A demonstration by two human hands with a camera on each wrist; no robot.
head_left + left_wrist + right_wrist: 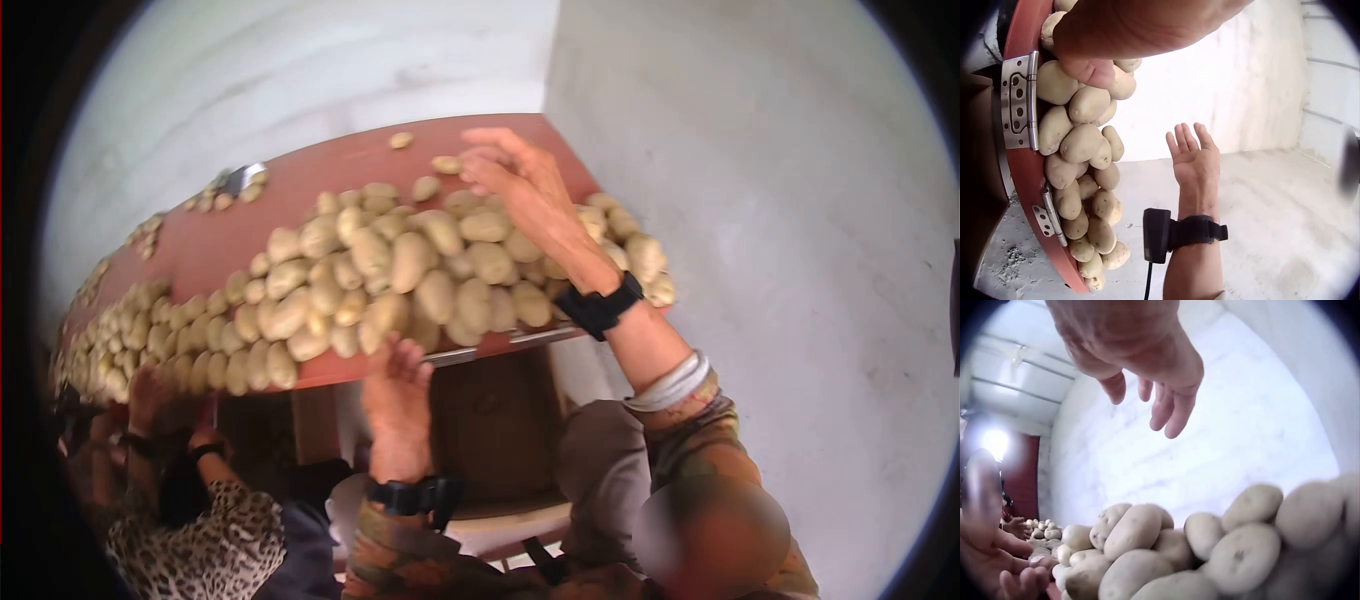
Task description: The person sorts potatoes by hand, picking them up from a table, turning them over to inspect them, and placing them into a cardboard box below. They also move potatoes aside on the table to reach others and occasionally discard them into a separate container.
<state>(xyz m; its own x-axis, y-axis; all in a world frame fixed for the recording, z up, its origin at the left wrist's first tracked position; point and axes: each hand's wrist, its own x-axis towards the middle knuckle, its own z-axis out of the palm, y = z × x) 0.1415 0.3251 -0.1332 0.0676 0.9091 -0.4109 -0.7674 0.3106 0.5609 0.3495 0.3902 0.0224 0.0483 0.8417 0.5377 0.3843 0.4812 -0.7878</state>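
Many pale tan potatoes (410, 262) lie heaped along the near side of a red table (330, 165). At the table's front edge is my left hand (398, 405), its fingertips right by the lowest potatoes. The right wrist view shows that left hand (1016, 565) with loosely bent fingers and nothing in its palm. Above the right part of the heap my right hand (525, 190) is raised, fingers loosely spread and pointing toward the table's back. Empty air lies under the right hand (1141, 362) in its own wrist view, with potatoes (1244, 556) below.
Single potatoes (401, 140) lie farther back on the table. A smaller group with a dark and silver object (240, 180) sits at the far left. Another person in a leopard-print top (200, 545) works at the left. Metal hinges (1019, 103) line the table edge; walls (760, 250) stand behind and right.
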